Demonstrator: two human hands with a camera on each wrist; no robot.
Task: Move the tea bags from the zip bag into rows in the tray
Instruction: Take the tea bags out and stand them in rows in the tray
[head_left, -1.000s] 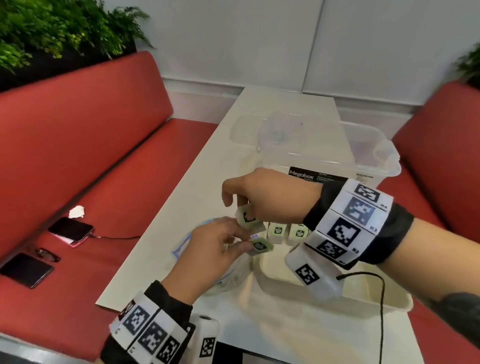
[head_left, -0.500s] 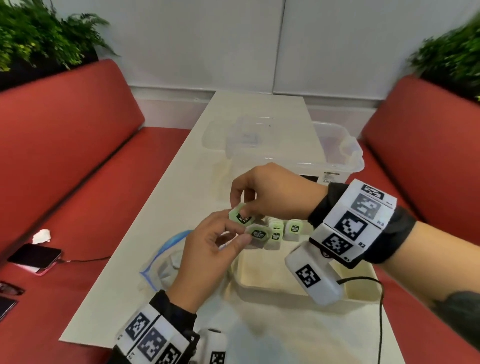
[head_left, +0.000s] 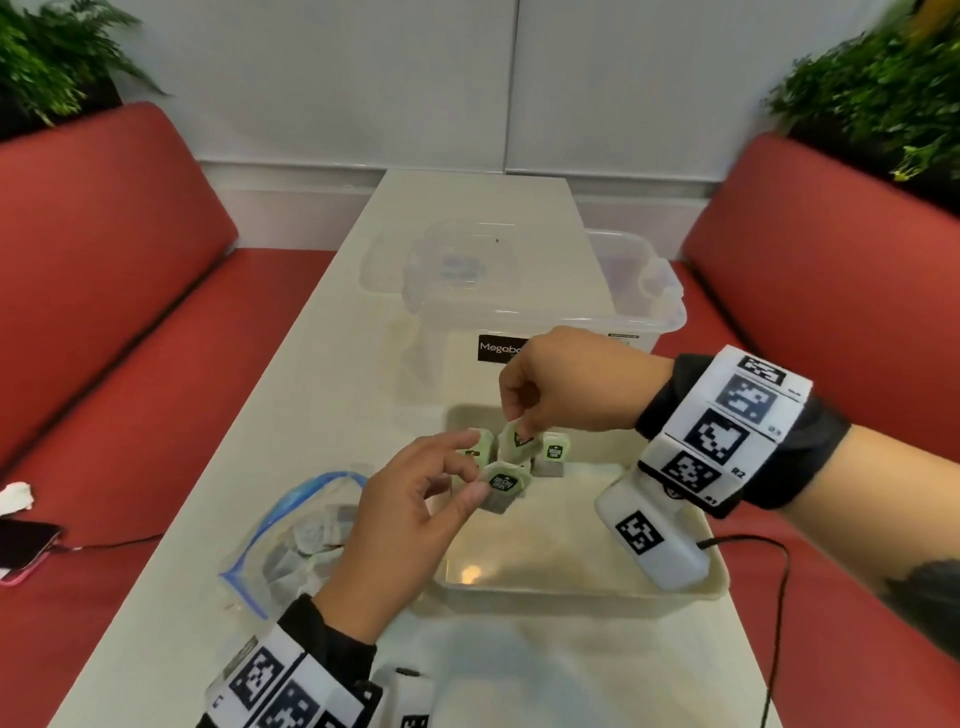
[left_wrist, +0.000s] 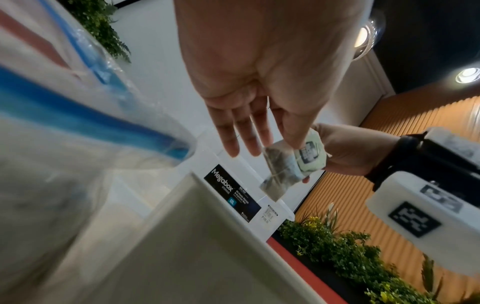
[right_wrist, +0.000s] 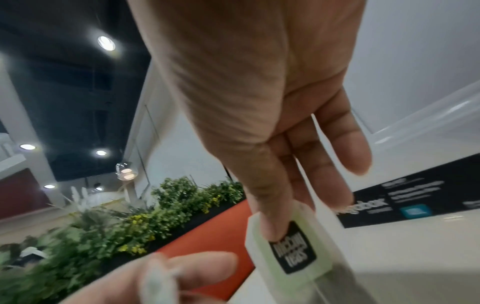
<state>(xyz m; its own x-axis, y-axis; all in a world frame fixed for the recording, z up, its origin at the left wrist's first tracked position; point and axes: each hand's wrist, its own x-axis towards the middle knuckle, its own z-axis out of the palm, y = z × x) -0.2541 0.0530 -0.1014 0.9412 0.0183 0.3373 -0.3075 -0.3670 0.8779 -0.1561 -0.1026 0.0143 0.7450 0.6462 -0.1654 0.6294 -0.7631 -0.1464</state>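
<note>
One tea bag (head_left: 506, 486) is pinched between thumb and forefinger of the left hand (head_left: 402, 525), over the tray's (head_left: 571, 590) near-left part. A second tea bag (head_left: 517, 441), just beyond it, hangs from the pinching fingertips of the right hand (head_left: 566, 384). Two more tea bags (head_left: 553, 454) stand in a row in the tray below the right hand. The zip bag (head_left: 291, 540) lies on the table (head_left: 291, 415) left of the left hand, with bags inside. A clear Megabox bin (head_left: 545, 306) stands beyond both hands.
</note>
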